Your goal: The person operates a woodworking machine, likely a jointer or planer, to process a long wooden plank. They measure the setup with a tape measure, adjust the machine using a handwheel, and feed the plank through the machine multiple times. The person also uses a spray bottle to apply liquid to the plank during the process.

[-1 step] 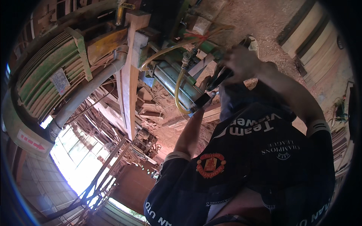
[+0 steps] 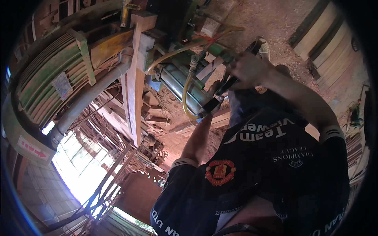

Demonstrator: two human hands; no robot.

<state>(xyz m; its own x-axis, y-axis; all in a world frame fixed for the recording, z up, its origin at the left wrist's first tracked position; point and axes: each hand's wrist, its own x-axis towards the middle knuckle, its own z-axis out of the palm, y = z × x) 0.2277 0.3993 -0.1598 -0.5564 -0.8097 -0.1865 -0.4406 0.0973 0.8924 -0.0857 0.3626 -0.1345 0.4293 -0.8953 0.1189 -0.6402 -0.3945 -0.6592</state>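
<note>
My right hand (image 2: 249, 71) is closed, with its fingers curled over a long dark bar (image 2: 227, 84) that slants up and to the right. What kind of tool or part the bar is, I cannot make out. My left hand (image 2: 214, 87) reaches up behind the black end block of a green-grey metal cylinder (image 2: 185, 87); most of its fingers are hidden by the block and the shade. A yellowish hose (image 2: 185, 98) loops from a fitting (image 2: 194, 59) along the cylinder's side, and a small metal knob (image 2: 221, 98) sits beside the block.
A wooden post (image 2: 136, 82) stands left of the cylinder. Further left is a green ribbed machine housing (image 2: 55, 74) with a grey pipe (image 2: 92, 92). Thick boards (image 2: 334, 51) lie at the upper right. Sawdust covers the floor (image 2: 283, 27), and a shoe (image 2: 264, 49) shows past my right hand.
My right hand has shifted slightly down and to the left along with the dark bar. The left arm and the cylinder look the same.
</note>
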